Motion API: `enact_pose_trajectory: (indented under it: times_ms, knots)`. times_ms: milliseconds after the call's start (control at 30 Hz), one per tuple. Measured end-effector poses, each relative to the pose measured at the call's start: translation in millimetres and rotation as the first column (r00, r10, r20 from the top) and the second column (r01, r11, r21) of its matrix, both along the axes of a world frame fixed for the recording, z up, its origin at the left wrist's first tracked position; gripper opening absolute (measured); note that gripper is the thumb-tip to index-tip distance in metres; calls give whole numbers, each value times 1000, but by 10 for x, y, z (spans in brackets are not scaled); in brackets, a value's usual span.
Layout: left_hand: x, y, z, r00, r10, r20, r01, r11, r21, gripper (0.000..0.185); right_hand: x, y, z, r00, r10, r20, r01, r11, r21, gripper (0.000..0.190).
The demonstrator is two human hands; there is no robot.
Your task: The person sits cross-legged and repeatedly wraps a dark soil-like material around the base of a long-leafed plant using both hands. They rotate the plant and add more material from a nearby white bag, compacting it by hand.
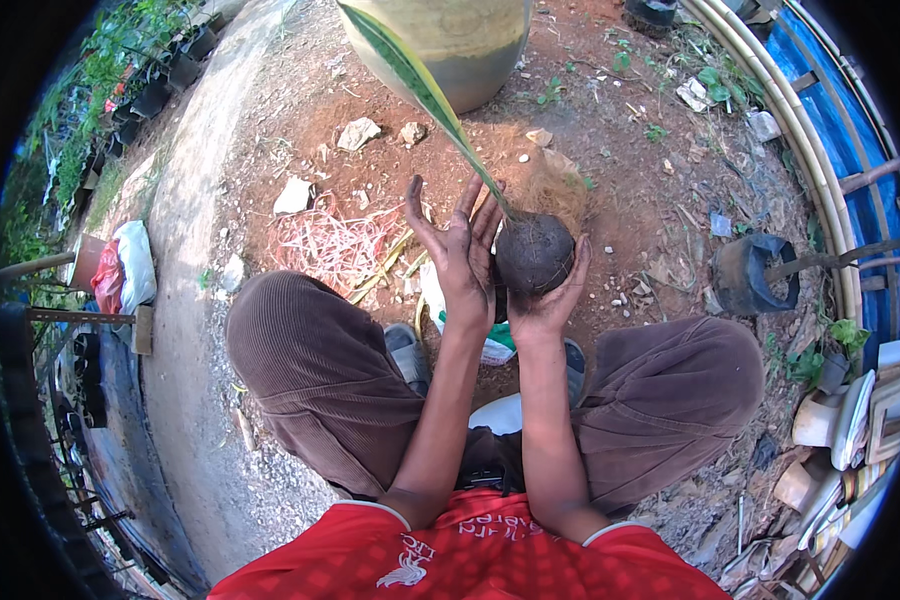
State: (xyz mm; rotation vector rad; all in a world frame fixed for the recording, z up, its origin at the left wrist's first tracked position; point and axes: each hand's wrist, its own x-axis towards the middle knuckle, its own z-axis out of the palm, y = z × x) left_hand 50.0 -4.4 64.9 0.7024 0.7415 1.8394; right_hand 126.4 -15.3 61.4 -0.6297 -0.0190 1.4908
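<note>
A dark, rounded ball of soil (535, 253) rests in my right hand (551, 304), whose fingers curl around its lower and right side. From its top rises one long green leaf with yellow edges (427, 86), like a snake plant's, leaning up to the left. My left hand (461, 259) is beside the ball's left side, palm turned towards it, fingers spread and dirty; whether it touches the ball is hard to tell. Beneath both hands lies a white and green plastic bag (498, 346), partly hidden. Brown fibre (551, 184) lies on the ground behind the ball.
A large round pot (450, 45) stands ahead. Pink and white plastic strings (337, 240) lie at left near pale stones (294, 196). A black plant bag (754, 274) stands at right, before bamboo poles (810, 142) and blue sheeting. Potted plants (150, 97) line the far left.
</note>
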Motion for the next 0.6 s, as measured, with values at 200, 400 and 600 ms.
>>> enact_pose_trajectory:
  times_ms: [200,400,600]
  knots:
    - [-69,-2,-206,901,-265,345,301,952,-56,48,-199,25,-87,572,-249,781,-89,928,362,59]
    - [-171,27,-330,968,-108,228,162,959,-232,40,-288,-54,-104,216,-407,887,-142,886,441,52]
    - [-215,25,-284,974,95,205,-24,945,-325,32,-312,-73,-103,159,-418,894,-161,883,442,46]
